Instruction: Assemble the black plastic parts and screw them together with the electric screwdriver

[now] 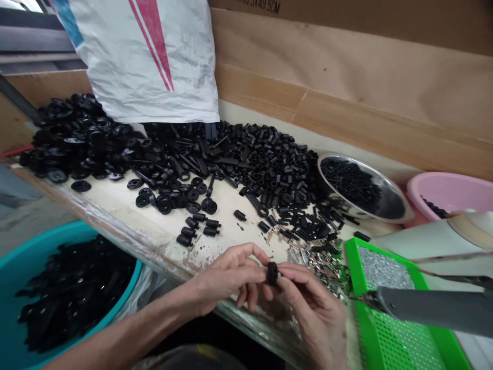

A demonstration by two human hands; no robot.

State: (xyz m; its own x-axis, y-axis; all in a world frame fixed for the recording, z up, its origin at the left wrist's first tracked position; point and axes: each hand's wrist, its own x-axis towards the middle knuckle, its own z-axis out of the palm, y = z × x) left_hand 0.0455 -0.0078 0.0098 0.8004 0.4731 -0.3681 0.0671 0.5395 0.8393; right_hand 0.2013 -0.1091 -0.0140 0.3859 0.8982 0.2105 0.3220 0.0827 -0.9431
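Near the table's front edge, my left hand (241,272) and my right hand (311,303) meet around a small black round part (272,274). The left thumb and forefinger pinch it from one side, and the right fingertips grip it from the other. A small shiny bit shows at its right side, too small to name. Just beyond the left hand stands a group of short black cylinders (191,222) with thin tips. Small metal pieces (323,267) lie scattered behind the right hand.
Black discs (80,186), levers and short tubes (265,164) are heaped along the back under a white sack (154,61). A steel bowl (400,208), a pink basin (454,180), a green tray (358,267) and a dark grey tool arm (435,308) stand right. A teal tub (136,277) is lower left.
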